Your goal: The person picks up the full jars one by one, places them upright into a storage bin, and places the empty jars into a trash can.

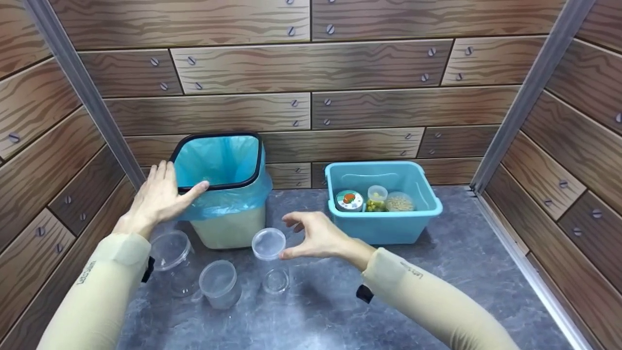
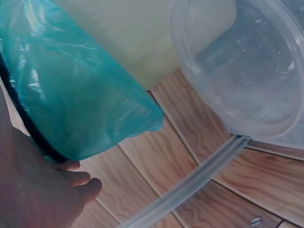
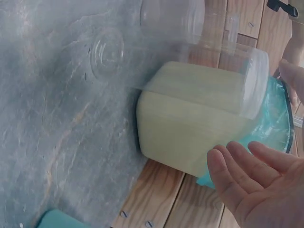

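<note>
Your left hand (image 1: 158,195) spreads wide, fingers straight, at the rim of the bin (image 1: 229,228); I can't tell whether it touches. The large jar (image 1: 171,250) stands at the bin's left, the tub (image 1: 219,282) in front. The tall jar (image 1: 270,256) stands upright just beside your right hand (image 1: 317,236), whose thumb and fingers curve well apart. Rightmost, the box (image 1: 381,229) holds a tin (image 1: 350,201) and a small jar (image 1: 376,200).
</note>
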### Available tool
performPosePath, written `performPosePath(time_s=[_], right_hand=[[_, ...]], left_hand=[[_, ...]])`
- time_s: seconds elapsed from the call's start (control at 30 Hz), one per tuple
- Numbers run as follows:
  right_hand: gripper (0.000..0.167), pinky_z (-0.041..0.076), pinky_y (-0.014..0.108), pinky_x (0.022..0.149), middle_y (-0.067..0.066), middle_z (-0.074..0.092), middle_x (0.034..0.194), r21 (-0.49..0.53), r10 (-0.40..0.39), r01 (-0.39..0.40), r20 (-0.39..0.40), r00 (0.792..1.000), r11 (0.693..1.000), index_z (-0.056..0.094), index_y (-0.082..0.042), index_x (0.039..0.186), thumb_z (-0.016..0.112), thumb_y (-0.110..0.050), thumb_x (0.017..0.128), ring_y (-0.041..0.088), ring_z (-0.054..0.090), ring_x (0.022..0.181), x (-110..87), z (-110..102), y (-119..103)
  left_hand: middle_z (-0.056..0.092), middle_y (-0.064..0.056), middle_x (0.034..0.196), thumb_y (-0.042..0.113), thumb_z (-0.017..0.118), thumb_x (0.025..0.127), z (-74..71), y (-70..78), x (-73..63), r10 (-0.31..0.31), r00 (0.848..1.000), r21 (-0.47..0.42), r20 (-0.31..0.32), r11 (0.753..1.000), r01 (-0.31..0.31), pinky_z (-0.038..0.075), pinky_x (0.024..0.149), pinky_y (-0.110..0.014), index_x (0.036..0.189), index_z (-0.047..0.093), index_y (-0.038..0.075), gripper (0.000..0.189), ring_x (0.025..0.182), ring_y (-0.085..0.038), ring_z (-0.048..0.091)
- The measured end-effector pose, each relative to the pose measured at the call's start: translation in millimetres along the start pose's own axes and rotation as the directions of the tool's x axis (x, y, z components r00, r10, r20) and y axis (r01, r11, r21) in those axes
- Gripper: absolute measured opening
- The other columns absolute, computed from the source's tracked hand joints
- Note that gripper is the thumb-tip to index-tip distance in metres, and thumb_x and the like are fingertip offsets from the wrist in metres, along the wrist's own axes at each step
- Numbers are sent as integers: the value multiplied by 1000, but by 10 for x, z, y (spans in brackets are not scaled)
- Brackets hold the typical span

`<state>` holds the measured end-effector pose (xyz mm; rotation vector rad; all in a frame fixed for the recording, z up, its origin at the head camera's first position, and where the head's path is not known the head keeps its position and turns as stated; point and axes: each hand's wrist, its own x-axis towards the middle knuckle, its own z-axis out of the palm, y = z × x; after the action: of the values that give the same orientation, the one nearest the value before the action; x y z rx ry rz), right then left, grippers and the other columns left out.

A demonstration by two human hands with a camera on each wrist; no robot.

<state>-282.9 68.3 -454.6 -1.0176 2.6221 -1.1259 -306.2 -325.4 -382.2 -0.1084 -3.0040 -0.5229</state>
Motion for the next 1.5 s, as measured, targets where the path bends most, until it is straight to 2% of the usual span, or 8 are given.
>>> performPosePath(time_s=[0.17,0.4,0.6,0.77,0.97,1.1,1.2,1.5], right_hand=[[91,64,50,107,13,79,139,16,15,-16,14,1000,1000,67,-6,151,102,-44,76,32,78,125,53,134,-12],[90,64,44,106,9,82,133,33,13,-13,-6,1000,999,69,-7,150,102,-45,75,26,77,122,109,257,-9],[75,65,34,94,4,84,122,56,-12,14,-42,999,998,77,-10,139,104,-40,76,19,79,108,123,311,34],[70,64,26,85,-1,84,119,89,-24,28,-53,998,996,78,-14,135,104,-41,76,13,78,103,136,346,47],[67,68,33,86,0,84,119,135,-21,27,-51,998,990,79,-15,134,103,-39,77,13,78,103,144,359,51],[63,66,26,84,1,84,117,163,-19,28,-56,998,986,79,-14,133,101,-37,78,13,78,102,143,311,23],[63,66,25,84,2,84,118,166,-19,29,-64,998,986,79,-14,134,100,-36,78,15,78,103,145,227,-20],[68,68,29,87,10,83,125,163,-59,78,-119,991,983,76,-7,139,101,-27,79,20,79,108,207,-220,-239]], left_hand=[[-4,-43,182,87,49,102,28,-47,-8,-31,999,-38,15,999,32,5,140,-74,174,-3,-13,134,171,-64,-4],[-7,-44,181,91,49,99,12,-25,16,-66,997,-28,35,997,67,5,140,-75,172,-7,-16,141,170,-66,-6],[-4,-45,181,94,50,97,-8,7,53,-75,996,-17,50,997,76,6,140,-75,172,-6,-17,145,169,-68,-5],[-2,-46,181,94,51,96,-13,0,50,-77,996,-16,45,997,78,7,140,-75,172,-5,-17,146,169,-68,-5],[-2,-46,180,94,50,97,-7,-2,43,-76,996,-13,39,997,76,7,140,-74,171,-4,-18,145,168,-69,-5],[-3,-46,180,96,49,96,-8,2,52,-82,996,0,44,997,82,7,140,-74,171,-4,-18,147,169,-68,-4],[-2,-46,180,97,48,95,-15,7,62,-84,995,5,50,996,84,7,140,-74,172,-4,-18,147,169,-68,-4],[-3,-46,180,97,48,95,-22,-4,61,-86,995,-1,52,996,86,7,140,-75,172,-4,-18,148,169,-68,-5]])
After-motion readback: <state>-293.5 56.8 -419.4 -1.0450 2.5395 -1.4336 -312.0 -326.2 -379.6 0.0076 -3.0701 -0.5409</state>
